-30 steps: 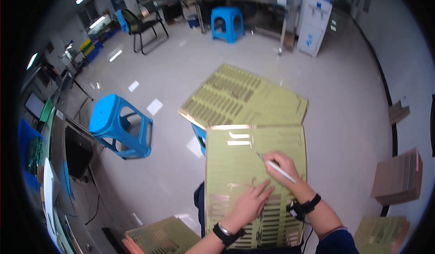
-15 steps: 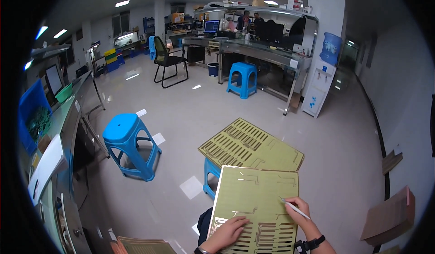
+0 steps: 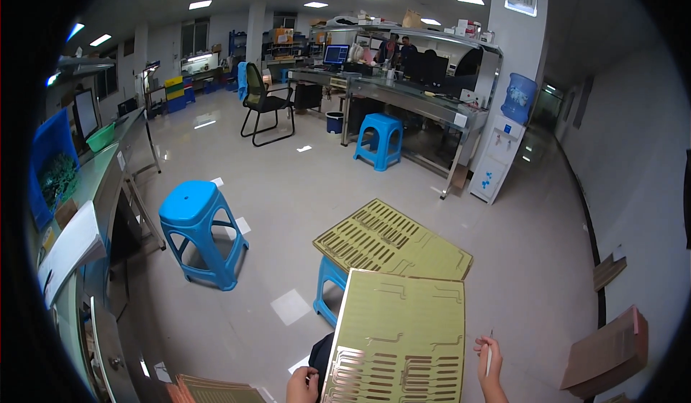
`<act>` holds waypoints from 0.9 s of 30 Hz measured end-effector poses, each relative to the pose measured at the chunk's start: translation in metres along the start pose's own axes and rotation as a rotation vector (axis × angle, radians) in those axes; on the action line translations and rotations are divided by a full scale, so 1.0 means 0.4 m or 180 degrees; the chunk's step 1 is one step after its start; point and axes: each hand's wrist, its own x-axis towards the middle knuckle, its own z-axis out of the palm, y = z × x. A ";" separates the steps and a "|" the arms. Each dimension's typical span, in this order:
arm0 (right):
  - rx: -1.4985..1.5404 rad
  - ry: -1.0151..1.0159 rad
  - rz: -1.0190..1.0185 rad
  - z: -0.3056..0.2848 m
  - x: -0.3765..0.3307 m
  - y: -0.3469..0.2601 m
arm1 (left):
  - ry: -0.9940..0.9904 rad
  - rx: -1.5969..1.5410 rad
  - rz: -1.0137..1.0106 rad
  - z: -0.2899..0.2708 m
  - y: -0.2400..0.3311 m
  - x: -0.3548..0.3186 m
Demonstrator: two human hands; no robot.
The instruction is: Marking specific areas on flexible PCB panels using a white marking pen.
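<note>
A yellow-green circuit board panel (image 3: 403,309) with copper traces and slots stands before me, tilted. Beside its lower left edge is my left hand (image 3: 301,386), with the fingers curled in; what they hold, if anything, is hidden. My right hand (image 3: 489,358), off the panel's right edge, is closed round a slim white pen-shaped tool (image 3: 489,365) with a thin tip pointing up. Just beyond, a second similar panel (image 3: 432,250) lies on a blue plastic stool (image 3: 330,282), partly covered by the near one.
Another blue stool (image 3: 205,223) stands on the left. More panels (image 3: 216,390) are stacked at the lower left. A workbench (image 3: 108,165) runs along the left side. A brown stack of boards (image 3: 601,356) leans at the right wall. A water dispenser (image 3: 497,158) stands beyond.
My left hand has slid off the panel's face to its left edge and curled. My right hand has lifted the white tool off the panel and moved right, its tip now upward.
</note>
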 end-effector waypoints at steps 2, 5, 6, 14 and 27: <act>0.0007 -0.0127 0.0077 -0.004 -0.025 0.012 | 0.0029 -0.0450 -0.0313 -0.010 0.035 -0.025; 0.0118 -0.0317 0.0222 -0.005 -0.048 0.020 | -0.0141 -0.0299 -0.0339 -0.012 0.032 -0.041; 0.0226 -0.0372 0.0284 -0.003 -0.054 0.018 | -0.0149 -0.0300 -0.0343 -0.014 0.032 -0.043; 0.0367 -0.0432 0.0390 0.019 -0.060 0.053 | -0.0292 -0.0287 -0.0486 -0.011 0.034 -0.043; 0.0120 -0.0298 0.0258 0.048 -0.068 0.049 | -0.0225 -0.0425 -0.0463 0.021 0.024 -0.043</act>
